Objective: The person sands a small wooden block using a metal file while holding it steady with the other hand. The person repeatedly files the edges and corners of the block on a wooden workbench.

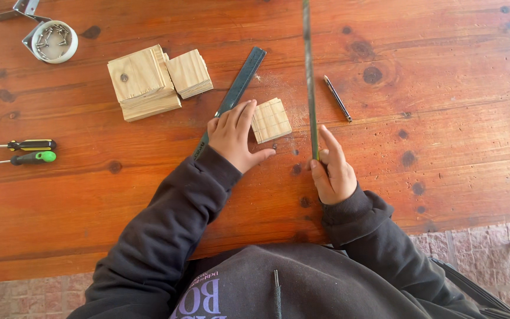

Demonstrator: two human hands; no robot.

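Both hands work at the middle of the bench (385, 177). Left hand (234, 136) lies flat, fingers spread, pinning a small grooved wood block (271, 120) and overlapping a dark ruler (237, 88). Right hand (333, 168) is closed around the near end of a long thin green blade (309, 77) standing nearly upright. Judging by how close they are, the blade could slip toward the left fingers if the block shifts on the sawdust. A pen (337, 98) lies right. Stacked wood blocks (149, 82) sit far left, beside a cup of screws (54, 41); two screwdrivers (28, 150) lie left.
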